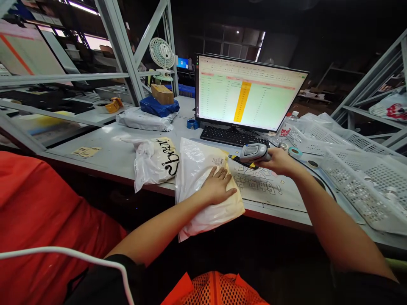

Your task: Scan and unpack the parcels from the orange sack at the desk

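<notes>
My left hand [218, 186] lies flat with fingers spread on a white plastic mailer bag [192, 169], which hangs partly over the desk's front edge. A small printed label [219, 161] shows just beyond the fingertips. In my right hand [280, 161] is a grey barcode scanner [254, 151], its head pointing left toward the bag's upper right corner. Beneath the scanner lies a yellow and black tool [243, 162], partly covered, so its kind is unclear. Left of the mailer sits another white bag [155, 161] with black handwriting.
Behind the bags stand a monitor [248, 93] and black keyboard [233, 136]. White perforated baskets [365, 182] fill the right side. At back left are a flat white package [144, 120], a blue package [159, 106], a small cardboard box [162, 94] and a fan [162, 53].
</notes>
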Demonstrator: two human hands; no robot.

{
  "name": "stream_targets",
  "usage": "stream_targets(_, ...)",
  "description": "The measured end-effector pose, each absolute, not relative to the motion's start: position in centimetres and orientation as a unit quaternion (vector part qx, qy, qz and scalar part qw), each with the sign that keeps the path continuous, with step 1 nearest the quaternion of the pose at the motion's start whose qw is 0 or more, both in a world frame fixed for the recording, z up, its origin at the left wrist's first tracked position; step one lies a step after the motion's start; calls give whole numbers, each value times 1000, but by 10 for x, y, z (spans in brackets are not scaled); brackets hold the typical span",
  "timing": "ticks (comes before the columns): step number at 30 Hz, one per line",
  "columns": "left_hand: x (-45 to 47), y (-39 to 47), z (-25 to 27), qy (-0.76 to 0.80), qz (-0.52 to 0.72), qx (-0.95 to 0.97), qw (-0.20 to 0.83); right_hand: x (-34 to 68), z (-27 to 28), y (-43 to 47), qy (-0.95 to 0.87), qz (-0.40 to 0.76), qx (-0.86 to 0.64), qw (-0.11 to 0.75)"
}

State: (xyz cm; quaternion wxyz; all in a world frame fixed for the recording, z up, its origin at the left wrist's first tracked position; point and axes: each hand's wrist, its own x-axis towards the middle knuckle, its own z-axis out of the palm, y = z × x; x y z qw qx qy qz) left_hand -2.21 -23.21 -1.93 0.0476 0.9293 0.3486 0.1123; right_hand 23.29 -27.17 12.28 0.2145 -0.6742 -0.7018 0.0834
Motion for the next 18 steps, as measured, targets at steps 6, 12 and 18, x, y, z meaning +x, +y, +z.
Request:
stream_targets(6, -22, -237, -19, 357, 110, 927, 40, 193, 114, -279, -740, 57, -639, 201)
stream_targets(12, -33, -202, -3, 290, 135, 944, 77, 223, 102, -272, -736, 34, -642, 211)
stream_targets(18, -49, -147, 33, 278, 245, 926, 71, 277, 73, -261, -623, -74, -769, 122)
